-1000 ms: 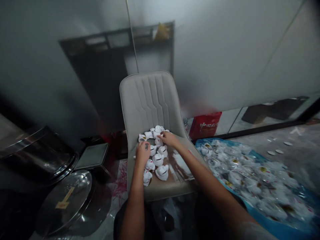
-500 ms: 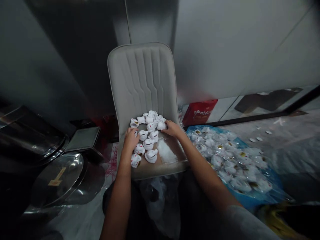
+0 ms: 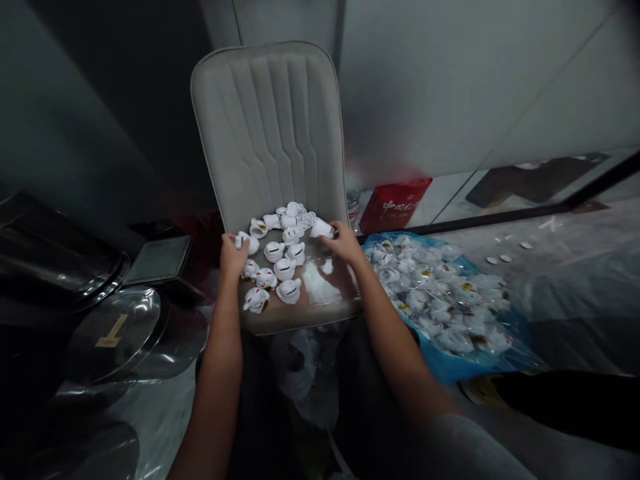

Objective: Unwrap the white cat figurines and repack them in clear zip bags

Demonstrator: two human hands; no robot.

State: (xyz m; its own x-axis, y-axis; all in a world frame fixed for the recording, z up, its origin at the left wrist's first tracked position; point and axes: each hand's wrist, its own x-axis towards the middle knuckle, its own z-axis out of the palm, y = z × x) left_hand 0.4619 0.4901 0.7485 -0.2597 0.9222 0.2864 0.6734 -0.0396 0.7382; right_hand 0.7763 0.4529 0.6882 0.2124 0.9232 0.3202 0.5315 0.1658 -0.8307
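Note:
Several small white cat figurines (image 3: 285, 269) stand and lie on the seat of a beige chair (image 3: 267, 133). Dark slots show in some of them, red marks on others. At the seat's left edge, my left hand (image 3: 234, 255) is closed on a white figurine (image 3: 249, 243). My right hand (image 3: 346, 241), at the right side of the seat, grips another white figurine (image 3: 321, 229) by its right end. Small white round pieces (image 3: 295, 209) are heaped by the backrest. A clear plastic sheet or bag (image 3: 321, 283) lies flat at the front right of the seat.
On the floor to the right, a blue bag (image 3: 440, 363) holds many plastic-wrapped figurines. A red bag (image 3: 395, 207) leans by the wall. Left of the chair are a scale-like device (image 3: 159, 259) and a round metal lid (image 3: 120, 327). White discs (image 3: 505, 258) lie farther right.
My left hand has lifted a figurine and moved left to the seat's edge. My right hand's figurine is now tipped on its side. The whole view has shifted slightly.

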